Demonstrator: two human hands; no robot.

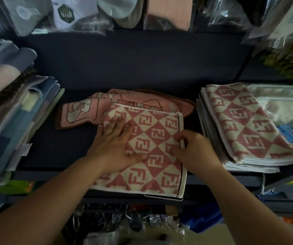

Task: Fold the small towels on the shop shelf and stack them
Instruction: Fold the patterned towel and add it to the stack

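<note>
One checked towel [157, 134]: left hand [114, 145] flat, right hand [196, 150] in edge-pinch grip.

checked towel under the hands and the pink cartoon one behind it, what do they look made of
Checked towel: looks like cotton terry, matte and slightly fuzzy, pink-and-cream pattern seemingly woven in, plain hemmed border. Pink cartoon towel: probably soft terry or microfibre, matte, limp folds, brown edging; blur leaves the fibre open.

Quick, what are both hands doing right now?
Left hand: open, pressing flat on the checked towel.
Right hand: fingers curled, pinching that towel's right edge.
</note>
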